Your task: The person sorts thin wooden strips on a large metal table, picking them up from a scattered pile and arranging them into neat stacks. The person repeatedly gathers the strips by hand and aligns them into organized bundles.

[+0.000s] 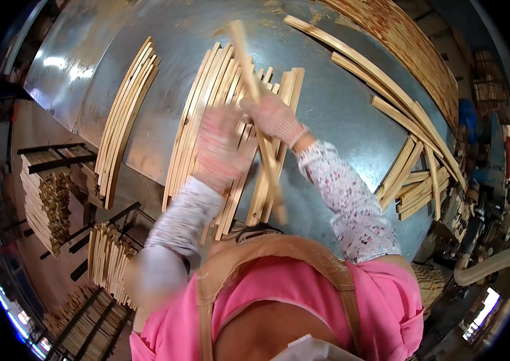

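A pale wooden strip (pixel 241 45), blurred by motion, slants across the middle, its far end toward the back of the metal table. My right hand (pixel 274 119), in a pinkish knitted glove, is closed around it near mid-length. Close beside it, my left hand (pixel 224 144), gloved likewise, hovers over or touches a row of wooden strips (pixel 190 123); its fingers are smeared, so I cannot tell what they do. Several more strips (pixel 291 90) lie side by side just right of that row, partly behind the right hand and the slanting strip.
On the left of the metal table (pixel 165 24) lies a narrow bundle of strips (pixel 124 120). Longer strips (pixel 357 69) and a loose pile of short pieces (pixel 417 186) lie at the right. Racks with stacked strips (pixel 44 201) stand at the lower left. A rusty board (pixel 411 48) borders the far right.
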{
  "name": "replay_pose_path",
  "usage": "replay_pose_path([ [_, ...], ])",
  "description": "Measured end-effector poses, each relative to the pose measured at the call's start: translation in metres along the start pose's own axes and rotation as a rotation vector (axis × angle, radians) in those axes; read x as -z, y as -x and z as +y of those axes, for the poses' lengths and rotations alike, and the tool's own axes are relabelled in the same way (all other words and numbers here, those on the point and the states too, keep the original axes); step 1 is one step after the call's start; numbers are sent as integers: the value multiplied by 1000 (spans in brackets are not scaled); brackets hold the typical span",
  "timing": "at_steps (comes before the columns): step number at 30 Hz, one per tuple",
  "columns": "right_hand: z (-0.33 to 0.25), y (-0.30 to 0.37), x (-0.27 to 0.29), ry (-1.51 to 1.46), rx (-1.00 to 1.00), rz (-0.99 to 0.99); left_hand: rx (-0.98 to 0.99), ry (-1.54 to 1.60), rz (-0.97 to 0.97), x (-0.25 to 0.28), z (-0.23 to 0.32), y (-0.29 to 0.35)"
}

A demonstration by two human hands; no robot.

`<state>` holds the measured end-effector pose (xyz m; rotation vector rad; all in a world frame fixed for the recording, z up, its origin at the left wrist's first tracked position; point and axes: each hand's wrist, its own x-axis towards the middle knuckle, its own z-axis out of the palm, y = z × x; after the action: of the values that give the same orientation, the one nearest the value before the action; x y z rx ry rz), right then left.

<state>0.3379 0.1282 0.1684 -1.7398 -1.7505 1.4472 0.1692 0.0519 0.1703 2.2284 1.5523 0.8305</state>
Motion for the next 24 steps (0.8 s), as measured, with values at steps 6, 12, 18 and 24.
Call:
replay_pose_path([
  [6,-28,-9,-1,541,537,-135,-116,-578,-507,77,-119,-29],
  [12,74,-95,52,470,229,435,448,-863,-168,73,-258,105],
  [18,89,-142,66,726,53,168,906,-686,-17,73,-290,152],
  [24,49,-117,80,526,49,135,237,-366,-425,-24,-44,117],
])
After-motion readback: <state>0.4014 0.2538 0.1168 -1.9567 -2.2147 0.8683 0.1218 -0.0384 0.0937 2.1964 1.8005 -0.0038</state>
